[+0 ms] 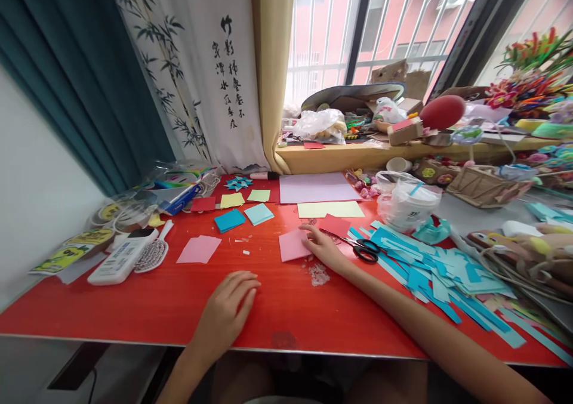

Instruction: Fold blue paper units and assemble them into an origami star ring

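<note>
My left hand [230,302] rests near the front of the red table, holding nothing, its fingers loosely bent and the thumb apart. To the right, my right hand [321,246] reaches forward over a square of pink paper [292,246]. Its fingers extend onto the paper's upper right part; the underside of the hand is hidden. Just beyond lies a red paper square [336,224], partly under black-handled scissors [364,250]. Further left is another small set of pink paper squares [199,249]. Blue squares [229,220] and light blue squares [258,213] lie behind.
Blue paper strips [425,261] spread over the right side, near a lidded white cup in plastic [409,204]. Clear bits [319,275] lie by my right wrist. A lilac sheet [317,188] is at the back; a white box-shaped device [123,258] and hairbrush [152,255] lie left.
</note>
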The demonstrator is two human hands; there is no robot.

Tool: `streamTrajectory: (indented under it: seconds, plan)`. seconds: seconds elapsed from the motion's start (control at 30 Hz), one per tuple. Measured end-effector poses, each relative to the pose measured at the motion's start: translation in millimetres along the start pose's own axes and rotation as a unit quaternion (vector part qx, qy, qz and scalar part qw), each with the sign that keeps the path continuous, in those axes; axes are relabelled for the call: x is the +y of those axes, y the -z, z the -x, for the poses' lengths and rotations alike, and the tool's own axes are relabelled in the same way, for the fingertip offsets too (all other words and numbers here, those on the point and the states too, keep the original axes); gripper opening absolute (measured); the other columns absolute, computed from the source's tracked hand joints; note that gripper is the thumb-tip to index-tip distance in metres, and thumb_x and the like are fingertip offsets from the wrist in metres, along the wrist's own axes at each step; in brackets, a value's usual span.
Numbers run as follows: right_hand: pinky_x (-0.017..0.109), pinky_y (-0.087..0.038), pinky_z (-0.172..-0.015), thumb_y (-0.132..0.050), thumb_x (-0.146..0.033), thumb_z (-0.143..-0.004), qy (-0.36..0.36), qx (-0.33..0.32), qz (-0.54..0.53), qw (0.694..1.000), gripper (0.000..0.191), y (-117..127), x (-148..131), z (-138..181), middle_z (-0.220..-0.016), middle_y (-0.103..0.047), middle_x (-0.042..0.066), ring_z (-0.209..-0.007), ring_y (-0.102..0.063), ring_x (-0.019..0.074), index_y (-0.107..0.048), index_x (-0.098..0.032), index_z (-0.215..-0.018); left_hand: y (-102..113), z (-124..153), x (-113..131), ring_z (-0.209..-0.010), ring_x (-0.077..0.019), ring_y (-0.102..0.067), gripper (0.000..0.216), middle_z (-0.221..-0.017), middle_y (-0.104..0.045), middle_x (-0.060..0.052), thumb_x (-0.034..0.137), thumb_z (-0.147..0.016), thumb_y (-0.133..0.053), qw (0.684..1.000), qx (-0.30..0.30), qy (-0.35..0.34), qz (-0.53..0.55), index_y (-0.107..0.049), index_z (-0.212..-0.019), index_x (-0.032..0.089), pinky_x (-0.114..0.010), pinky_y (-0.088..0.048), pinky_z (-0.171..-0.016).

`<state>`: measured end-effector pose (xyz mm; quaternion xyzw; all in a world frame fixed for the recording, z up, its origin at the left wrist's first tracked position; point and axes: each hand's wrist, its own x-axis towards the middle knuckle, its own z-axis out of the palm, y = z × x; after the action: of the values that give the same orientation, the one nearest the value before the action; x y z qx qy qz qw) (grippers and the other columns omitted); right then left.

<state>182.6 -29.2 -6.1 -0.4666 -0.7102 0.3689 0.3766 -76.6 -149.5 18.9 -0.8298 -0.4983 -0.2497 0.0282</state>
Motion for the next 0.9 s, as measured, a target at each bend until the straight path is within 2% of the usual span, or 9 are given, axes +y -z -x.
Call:
streamTrajectory:
  seconds: [0.1,0.2,0.3,0.37,0.43,0.6,0.9]
  plan:
    - [0.035,-0.041,-0.086,-0.047,-0.028,-0.081,0.007,-0.007,-0.002,1.0,0.033,0,2,-1,-0.108,-0.059,0.008,-0.102,-0.054,0.021,-0.054,-0.019,-0.112,-10,-16,18,-0.118,-0.023,-0.048,0.029,-0.121,-0.056,-0.009,0.024,-0.091,-0.038,0.994,-0.035,-0.074,-0.07,-0.055,-0.113,0.015,-0.039,-0.043,-0.1]
    - [0.034,-0.044,-0.082,-0.048,-0.029,-0.081,0.008,-0.019,-0.012,1.0,0.032,0,4,-3,-0.109,-0.059,0.008,-0.1,-0.055,0.02,-0.053,-0.02,-0.112,-20,-44,15,-0.122,-0.0283,-0.044,0.037,-0.127,-0.052,-0.015,0.025,-0.091,-0.037,0.985,-0.069,-0.113,-0.109,-0.048,-0.122,0.009,-0.044,-0.04,-0.101]
    - [0.029,-0.049,-0.067,-0.047,-0.029,-0.082,-0.001,-0.035,-0.029,0.999,0.041,-1,5,-4,-0.1,-0.06,0.007,-0.078,-0.059,0.0154,-0.046,-0.019,-0.121,-32,-77,1,-0.123,-0.0261,-0.044,0.045,-0.13,-0.048,-0.016,0.032,-0.09,-0.038,0.982,-0.131,-0.128,-0.046,-0.041,-0.128,0.008,-0.041,-0.041,-0.101]
    - [0.026,-0.048,-0.057,-0.045,-0.027,-0.083,-0.009,-0.044,-0.049,0.998,0.048,-1,5,-5,-0.096,-0.061,0.005,-0.06,-0.055,0.0107,-0.035,-0.019,-0.129,-43,-96,-8,-0.128,-0.0251,-0.037,0.05,-0.136,-0.043,-0.015,0.037,-0.089,-0.039,0.979,-0.154,-0.132,0.01,-0.036,-0.131,0.01,-0.042,-0.035,-0.107]
    - [0.024,-0.047,-0.053,-0.044,-0.026,-0.083,-0.011,-0.045,-0.076,0.996,0.053,-1,5,-5,-0.097,-0.06,0.005,-0.055,-0.052,0.0083,-0.029,-0.02,-0.133,-53,-109,-15,-0.131,-0.0247,-0.034,0.059,-0.14,-0.037,-0.015,0.044,-0.087,-0.043,0.975,-0.18,-0.119,0.06,-0.031,-0.135,0.012,-0.042,-0.033,-0.108]
    - [0.022,-0.045,-0.052,-0.046,-0.026,-0.084,-0.019,-0.062,-0.118,0.991,0.054,-1,4,-3,-0.106,-0.058,0.007,-0.054,-0.05,0.0062,-0.027,-0.022,-0.135,-65,-111,-27,-0.137,-0.024,-0.022,0.071,-0.147,-0.026,-0.012,0.047,-0.082,-0.048,0.975,-0.174,-0.078,0.113,-0.021,-0.14,0.015,-0.042,-0.024,-0.113]
    - [0.023,-0.044,-0.056,-0.045,-0.03,-0.086,-0.047,-0.077,-0.137,0.986,0.056,-1,-7,-1,-0.105,-0.057,0.006,-0.057,-0.051,0.0067,-0.023,-0.023,-0.137,-59,-108,-30,-0.134,-0.0239,-0.029,0.074,-0.144,-0.031,-0.009,0.054,-0.079,-0.05,0.965,-0.192,-0.014,0.179,-0.025,-0.139,0.019,-0.04,-0.028,-0.111]
